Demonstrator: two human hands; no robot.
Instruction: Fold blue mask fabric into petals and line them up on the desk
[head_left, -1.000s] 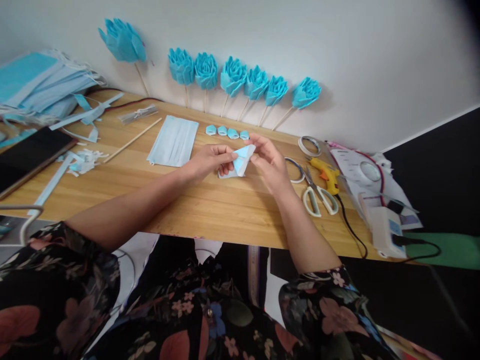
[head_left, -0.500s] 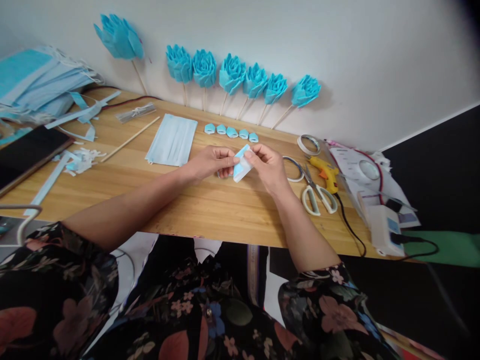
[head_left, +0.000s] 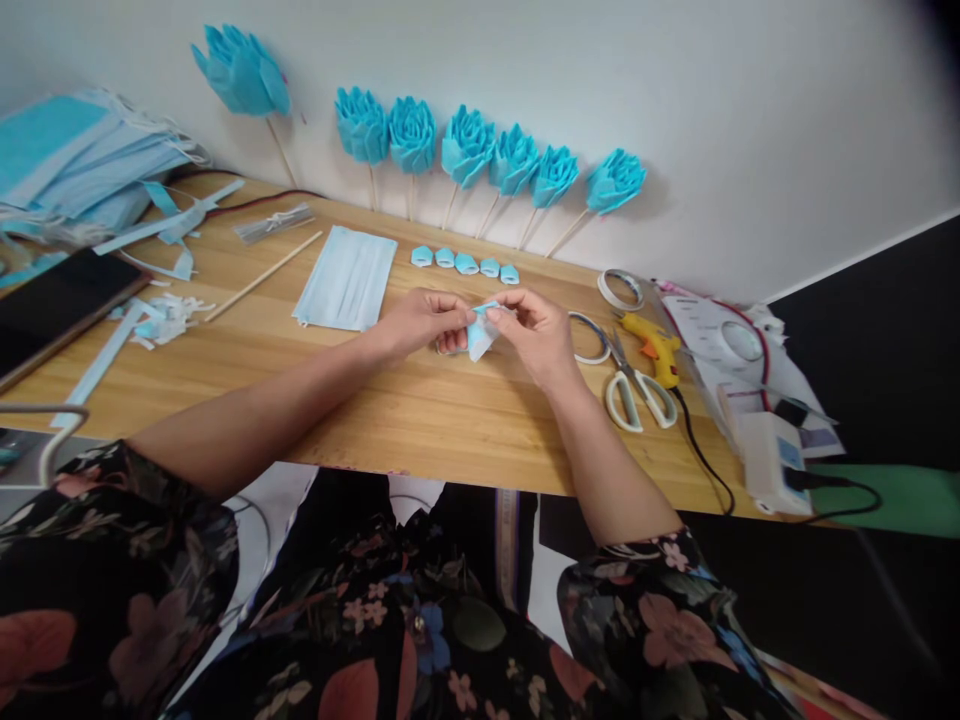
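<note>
Between my two hands is a small folded piece of blue and white mask fabric (head_left: 481, 338), held just above the wooden table. My left hand (head_left: 426, 322) pinches its left side, and my right hand (head_left: 537, 328) pinches its upper right edge with thumb and fingers. The fingers partly hide the piece. Behind it lie several small folded blue petals (head_left: 466, 264) in a row. Left of my left hand a flat pale blue face mask (head_left: 346, 278) rests on the table (head_left: 420, 425).
Blue fabric roses (head_left: 467, 150) on sticks lean along the wall. On the right lie scissors (head_left: 631, 385), tape rolls (head_left: 620, 290) and a yellow glue gun (head_left: 654, 350) with its cord. To the left are a mask stack (head_left: 75, 165), a wooden stick (head_left: 264, 276), scraps (head_left: 166, 318) and a phone (head_left: 64, 305).
The top of the fabric piece has been folded down between my fingers, so it now looks smaller and more pointed at the bottom. Both hands stay in nearly the same place.
</note>
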